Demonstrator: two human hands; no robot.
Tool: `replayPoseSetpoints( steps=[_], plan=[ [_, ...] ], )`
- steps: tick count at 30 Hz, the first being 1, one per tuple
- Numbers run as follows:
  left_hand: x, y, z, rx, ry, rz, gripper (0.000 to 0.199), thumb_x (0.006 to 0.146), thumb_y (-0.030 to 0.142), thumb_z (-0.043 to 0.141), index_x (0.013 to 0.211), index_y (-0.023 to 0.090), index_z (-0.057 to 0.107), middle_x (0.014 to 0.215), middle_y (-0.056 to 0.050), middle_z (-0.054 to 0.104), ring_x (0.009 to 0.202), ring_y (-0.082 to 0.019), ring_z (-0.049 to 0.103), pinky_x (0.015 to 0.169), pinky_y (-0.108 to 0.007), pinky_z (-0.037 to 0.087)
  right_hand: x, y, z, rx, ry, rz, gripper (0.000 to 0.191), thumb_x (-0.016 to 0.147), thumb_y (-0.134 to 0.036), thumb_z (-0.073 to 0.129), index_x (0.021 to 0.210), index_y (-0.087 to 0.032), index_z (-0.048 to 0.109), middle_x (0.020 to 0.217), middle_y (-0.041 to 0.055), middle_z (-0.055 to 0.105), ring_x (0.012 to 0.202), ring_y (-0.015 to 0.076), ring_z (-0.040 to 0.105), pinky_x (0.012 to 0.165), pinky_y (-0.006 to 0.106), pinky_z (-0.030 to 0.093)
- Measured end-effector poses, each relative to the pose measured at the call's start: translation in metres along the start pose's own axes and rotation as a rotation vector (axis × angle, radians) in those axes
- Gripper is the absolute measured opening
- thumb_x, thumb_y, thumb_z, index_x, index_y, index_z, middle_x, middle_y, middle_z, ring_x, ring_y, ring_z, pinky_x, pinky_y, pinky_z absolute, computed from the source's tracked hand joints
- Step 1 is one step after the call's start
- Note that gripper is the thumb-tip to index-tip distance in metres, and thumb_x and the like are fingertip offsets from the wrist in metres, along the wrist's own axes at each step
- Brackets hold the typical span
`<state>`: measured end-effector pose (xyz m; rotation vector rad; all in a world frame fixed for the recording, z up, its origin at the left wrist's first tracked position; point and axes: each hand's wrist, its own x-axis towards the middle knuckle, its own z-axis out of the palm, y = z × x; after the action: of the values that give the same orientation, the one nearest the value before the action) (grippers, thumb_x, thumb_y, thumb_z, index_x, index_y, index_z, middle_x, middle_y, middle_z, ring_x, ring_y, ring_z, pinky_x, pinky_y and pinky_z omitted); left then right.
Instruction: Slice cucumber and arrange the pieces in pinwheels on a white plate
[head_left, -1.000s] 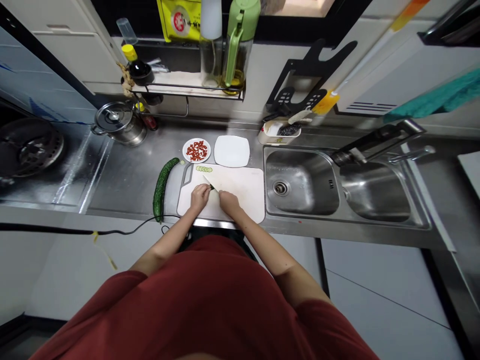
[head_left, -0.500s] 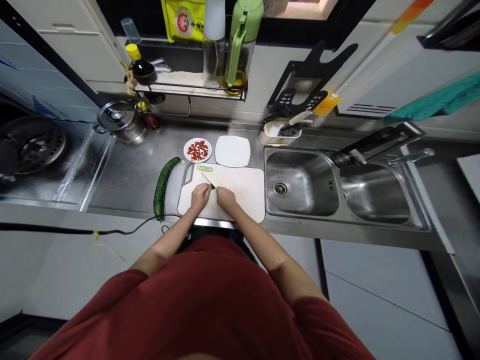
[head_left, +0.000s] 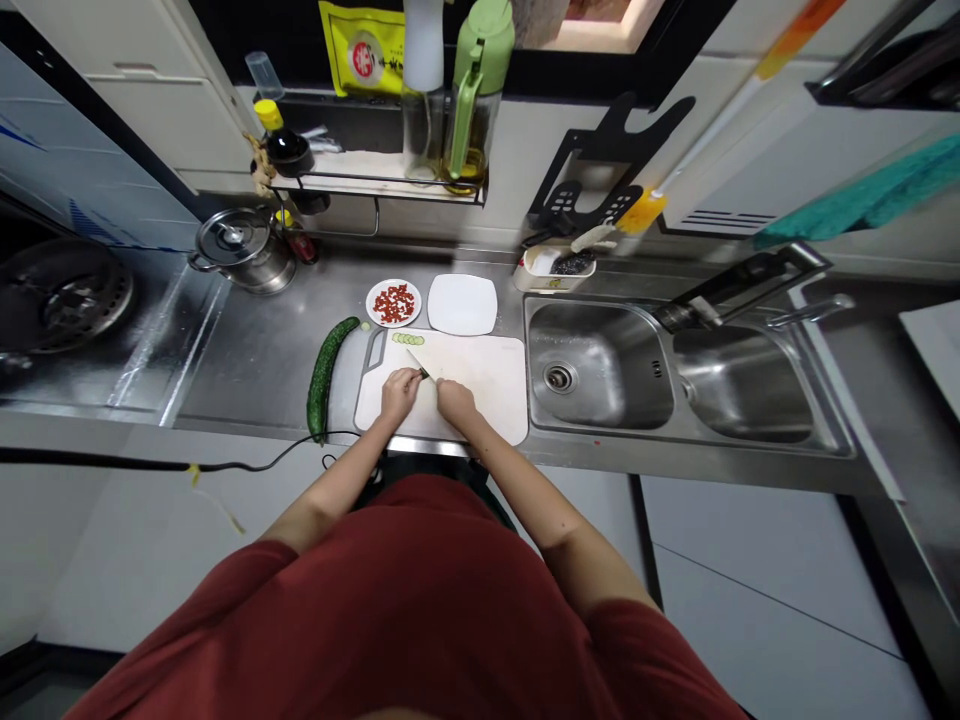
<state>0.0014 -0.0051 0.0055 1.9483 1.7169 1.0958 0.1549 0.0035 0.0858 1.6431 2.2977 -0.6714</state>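
Over the white cutting board (head_left: 491,385), my right hand (head_left: 455,402) is closed round the handle of a kitchen knife (head_left: 418,362), its blade pointing up and left. My left hand (head_left: 400,393) pinches a small dark green cucumber piece (head_left: 424,373) close beside the blade; the fingers hide most of it. A short row of pale green cucumber slices (head_left: 408,339) lies near the board's top left. Left of the board rests a long whole cucumber (head_left: 324,380), with a small cut end (head_left: 365,326) near its upper tip.
Behind the board stand a plate of chopped red pieces (head_left: 394,302) and a white square plate (head_left: 463,304). A double sink (head_left: 600,365) lies to the right. At the back left is a lidded pot (head_left: 244,250). A shelf (head_left: 375,178) with bottles hangs above.
My right hand has shifted slightly right with the knife, and more of the blade shows between the hands. My left hand stays at the cucumber piece. The view has tilted a little.
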Motion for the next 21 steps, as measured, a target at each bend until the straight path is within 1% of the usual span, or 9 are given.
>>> replayPoseSetpoints(
  steps=[3, 6, 11, 17, 21],
  plan=[
    [0.0, 0.001, 0.0, 0.004, -0.003, -0.004, 0.017, 0.09, 0.027, 0.048, 0.088, 0.02, 0.064, 0.089, -0.006, 0.067, 0.088, -0.019, 0.06, 0.082, -0.034, 0.047, -0.007, 0.004, 0.004, -0.006, 0.006, 0.007, 0.028, 0.088, -0.005, 0.035, 0.109, -0.015, 0.052, 0.104, 0.0103, 0.064, 0.097, 0.0192, 0.062, 0.08, 0.028, 0.047],
    [0.0, 0.001, 0.0, 0.008, -0.001, 0.0, 0.017, 0.09, 0.028, 0.048, 0.088, 0.021, 0.063, 0.089, -0.006, 0.066, 0.088, -0.019, 0.06, 0.081, -0.034, 0.047, -0.008, 0.004, 0.004, -0.012, 0.006, 0.019, 0.027, 0.088, -0.005, 0.035, 0.108, -0.015, 0.052, 0.103, 0.0101, 0.064, 0.096, 0.0195, 0.063, 0.079, 0.028, 0.047],
    [0.0, 0.0, 0.0, 0.003, -0.009, 0.011, 0.016, 0.09, 0.027, 0.048, 0.09, 0.021, 0.063, 0.091, -0.006, 0.066, 0.089, -0.019, 0.06, 0.082, -0.035, 0.047, 0.003, -0.004, -0.002, -0.005, -0.015, 0.02, 0.026, 0.09, -0.007, 0.035, 0.108, -0.015, 0.052, 0.105, 0.0111, 0.064, 0.098, 0.0183, 0.062, 0.08, 0.027, 0.046],
    [0.001, -0.001, 0.0, 0.005, -0.005, 0.014, 0.016, 0.09, 0.027, 0.049, 0.089, 0.021, 0.063, 0.091, -0.006, 0.067, 0.089, -0.019, 0.06, 0.082, -0.035, 0.047, 0.016, -0.014, -0.008, 0.004, 0.031, -0.005, 0.028, 0.093, -0.009, 0.032, 0.11, -0.014, 0.053, 0.106, 0.0115, 0.064, 0.099, 0.0181, 0.062, 0.081, 0.026, 0.046],
    [0.001, -0.001, 0.001, 0.001, -0.002, 0.019, 0.016, 0.089, 0.027, 0.049, 0.088, 0.021, 0.063, 0.091, -0.006, 0.067, 0.089, -0.019, 0.06, 0.082, -0.035, 0.047, 0.018, -0.017, -0.011, 0.006, 0.022, -0.008, 0.03, 0.093, -0.008, 0.03, 0.112, -0.014, 0.053, 0.107, 0.0123, 0.064, 0.1, 0.0174, 0.062, 0.081, 0.026, 0.045]
  ],
)
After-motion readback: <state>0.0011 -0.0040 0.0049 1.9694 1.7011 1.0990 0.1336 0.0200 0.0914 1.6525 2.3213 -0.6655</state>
